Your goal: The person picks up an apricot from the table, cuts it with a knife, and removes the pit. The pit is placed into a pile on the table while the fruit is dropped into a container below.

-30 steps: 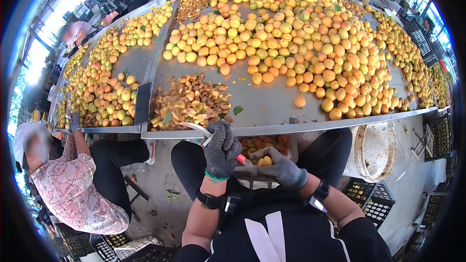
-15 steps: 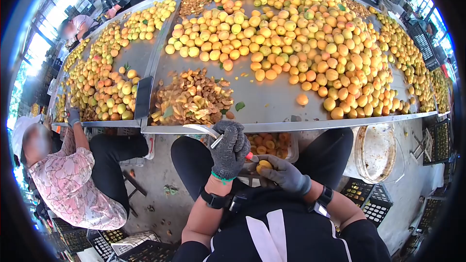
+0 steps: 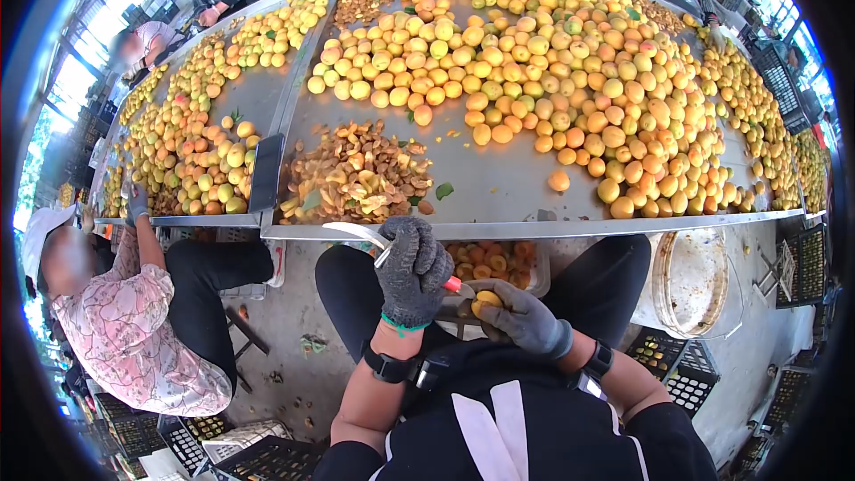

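Observation:
My left hand (image 3: 414,272), in a dark knitted glove, is closed around a knife with a red handle end (image 3: 454,285). The knife's short blade points right, close to the apricot. A curved metal piece (image 3: 354,232) sticks out of the same fist on the upper left; I cannot tell whether it belongs to the knife. My right hand (image 3: 525,321), in a grey glove, grips a yellow apricot (image 3: 486,302) between thumb and fingers. Both hands are over my lap, just in front of the table edge. Below that edge, a tub (image 3: 540,269) of cut apricots is partly hidden.
The metal table (image 3: 499,187) bears many whole apricots (image 3: 570,71) and a heap of apricot pieces (image 3: 356,178). A white bucket (image 3: 690,281) and black crates (image 3: 672,370) stand at right. A person in a pink top (image 3: 134,330) sits at left; others work across the table.
My left hand, with its tools, has shifted slightly left and up. My right hand still holds the apricot in nearly the same place. The view has shifted a little.

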A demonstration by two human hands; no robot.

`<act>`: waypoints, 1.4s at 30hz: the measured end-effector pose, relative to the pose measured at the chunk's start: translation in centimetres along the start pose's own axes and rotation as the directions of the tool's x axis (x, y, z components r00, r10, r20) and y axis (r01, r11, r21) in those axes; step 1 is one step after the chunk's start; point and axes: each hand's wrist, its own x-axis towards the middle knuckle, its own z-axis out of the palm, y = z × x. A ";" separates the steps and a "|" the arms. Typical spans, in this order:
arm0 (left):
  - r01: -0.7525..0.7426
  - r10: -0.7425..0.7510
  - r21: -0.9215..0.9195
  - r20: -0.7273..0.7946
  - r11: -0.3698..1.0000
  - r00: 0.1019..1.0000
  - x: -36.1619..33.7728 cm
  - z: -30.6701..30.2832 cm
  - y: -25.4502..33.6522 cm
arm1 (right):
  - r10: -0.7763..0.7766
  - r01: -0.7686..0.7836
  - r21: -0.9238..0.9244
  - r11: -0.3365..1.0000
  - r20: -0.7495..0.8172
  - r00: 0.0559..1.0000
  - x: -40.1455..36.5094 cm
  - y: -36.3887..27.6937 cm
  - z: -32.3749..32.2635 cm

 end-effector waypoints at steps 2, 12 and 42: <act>-0.010 0.010 0.012 0.007 1.000 1.000 -0.1 0.2 0.1 | 0.036 -0.036 0.052 0.998 0.012 0.999 -0.1 -0.7 0.1; -0.020 0.020 0.024 0.001 0.999 1.000 -0.4 -0.1 0.2 | 0.110 -0.137 0.406 0.903 0.087 0.990 -0.1 -0.1 0.1; 0.062 -0.062 0.155 -0.003 0.986 0.998 -1.1 1.4 -0.1 | 0.025 -0.020 0.059 0.998 -0.076 0.997 -0.2 -0.1 1.4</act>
